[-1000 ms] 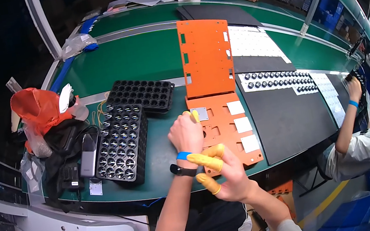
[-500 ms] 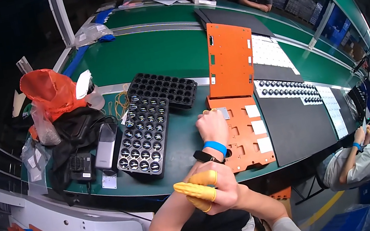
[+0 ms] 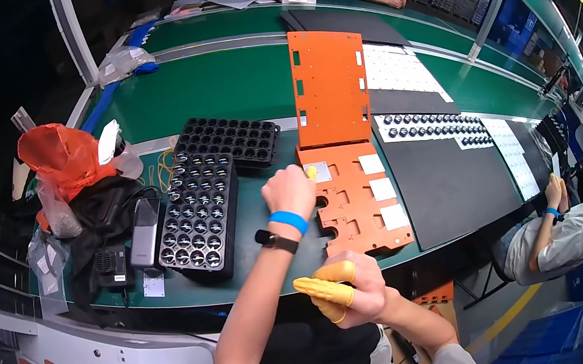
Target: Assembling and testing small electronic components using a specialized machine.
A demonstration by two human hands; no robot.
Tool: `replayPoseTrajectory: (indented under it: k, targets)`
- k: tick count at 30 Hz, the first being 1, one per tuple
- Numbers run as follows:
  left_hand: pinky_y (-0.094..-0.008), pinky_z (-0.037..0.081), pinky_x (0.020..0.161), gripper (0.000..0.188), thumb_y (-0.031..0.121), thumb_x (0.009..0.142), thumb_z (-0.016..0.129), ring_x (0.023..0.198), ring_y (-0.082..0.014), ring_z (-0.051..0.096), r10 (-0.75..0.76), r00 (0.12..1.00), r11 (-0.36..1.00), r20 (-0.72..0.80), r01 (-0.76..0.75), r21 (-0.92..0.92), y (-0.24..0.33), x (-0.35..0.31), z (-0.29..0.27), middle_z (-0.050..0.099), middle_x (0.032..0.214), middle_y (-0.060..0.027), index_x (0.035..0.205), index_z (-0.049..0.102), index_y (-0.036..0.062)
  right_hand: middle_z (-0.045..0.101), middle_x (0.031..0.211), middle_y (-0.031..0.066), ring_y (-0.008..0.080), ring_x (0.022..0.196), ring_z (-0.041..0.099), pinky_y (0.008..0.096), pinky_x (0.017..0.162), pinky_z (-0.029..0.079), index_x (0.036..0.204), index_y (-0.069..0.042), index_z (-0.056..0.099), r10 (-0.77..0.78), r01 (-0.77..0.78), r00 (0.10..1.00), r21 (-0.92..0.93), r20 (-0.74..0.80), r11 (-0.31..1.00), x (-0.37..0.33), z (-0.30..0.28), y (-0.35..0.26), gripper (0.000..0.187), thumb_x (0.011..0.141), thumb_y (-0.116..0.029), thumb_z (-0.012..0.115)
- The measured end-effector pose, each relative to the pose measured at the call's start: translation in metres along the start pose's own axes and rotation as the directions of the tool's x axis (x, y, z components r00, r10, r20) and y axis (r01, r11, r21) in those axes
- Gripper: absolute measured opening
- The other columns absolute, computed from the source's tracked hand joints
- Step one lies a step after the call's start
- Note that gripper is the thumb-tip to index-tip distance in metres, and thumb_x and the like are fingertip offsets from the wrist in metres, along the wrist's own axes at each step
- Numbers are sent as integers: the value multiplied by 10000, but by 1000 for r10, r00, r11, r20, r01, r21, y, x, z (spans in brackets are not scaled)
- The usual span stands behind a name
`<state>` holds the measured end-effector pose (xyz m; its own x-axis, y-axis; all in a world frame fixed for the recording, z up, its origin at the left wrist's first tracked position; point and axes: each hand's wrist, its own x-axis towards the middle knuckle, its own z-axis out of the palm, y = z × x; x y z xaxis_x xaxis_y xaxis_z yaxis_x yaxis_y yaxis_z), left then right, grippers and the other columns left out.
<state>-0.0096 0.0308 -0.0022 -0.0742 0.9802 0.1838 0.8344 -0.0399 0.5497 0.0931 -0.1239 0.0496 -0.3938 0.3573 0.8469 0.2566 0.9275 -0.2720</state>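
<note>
My left hand [image 3: 291, 191], with a blue wristband and a black watch, is at the left edge of the orange hinged fixture [image 3: 353, 198]. Its fingers are curled, and a yellow-capped fingertip meets a pale square plate [image 3: 318, 172] in the fixture's upper left corner. Whatever lies under the palm is hidden. Closer to my body, my right hand [image 3: 350, 290] is held above the table edge, yellow finger cots pressed together; I cannot make out anything between them. The fixture's orange lid [image 3: 329, 86] stands open. More white plates [image 3: 382, 189] line its right side.
A black tray of lenses [image 3: 192, 215] stands left, another black tray [image 3: 226, 143] behind it. Further left are a grey device [image 3: 145, 235] and an orange bag [image 3: 61, 160]. Black mats [image 3: 456, 184] and lens-bearing white boards [image 3: 434, 127] extend right, towards a co-worker [image 3: 552, 245].
My left hand has moved back and left from over the fixture, uncovering more of its left side. My right hand has separated from the left forearm. The whole view has shifted slightly.
</note>
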Motion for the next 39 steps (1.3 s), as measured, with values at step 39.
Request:
replayPoseTrajectory:
  k: [39]
  targets:
    - [-382,532,774,421,311,887,808,924,-254,698,-77,968,745,-240,-104,-659,-24,-3,19,725,1015,-123,1140,702,-8,670,901,157,323,853,658,441,735,539,867,-3,652,451,-395,890,-371,74,841,129,150,52,287,782,-250,769]
